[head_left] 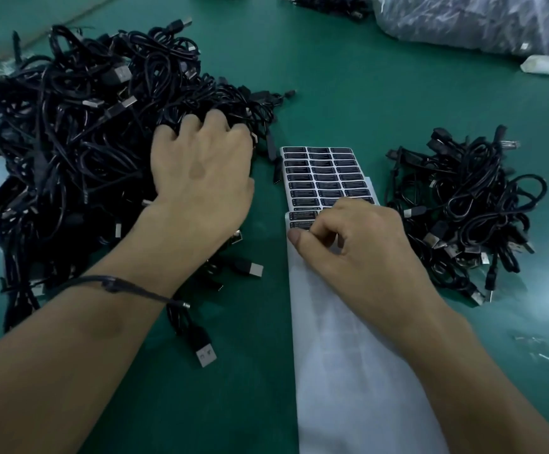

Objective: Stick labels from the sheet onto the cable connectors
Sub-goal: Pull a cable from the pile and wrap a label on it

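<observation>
A long white label sheet (342, 355) lies on the green table, with several rows of black labels (325, 173) at its far end. My right hand (358, 247) rests on the sheet, thumb and forefinger pinched at a label in the nearest row; whether it has lifted is hidden. My left hand (201, 172) reaches into a big tangled pile of black USB cables (70, 142) on the left, fingers curled among the cables. A loose USB connector (206, 353) lies near my left forearm.
A smaller heap of black cables (463, 211) lies to the right of the sheet. At the back right sits a clear plastic bag of cables (476, 21) with a white roll (548, 65) beside it. The green table (348, 103) shows between the piles.
</observation>
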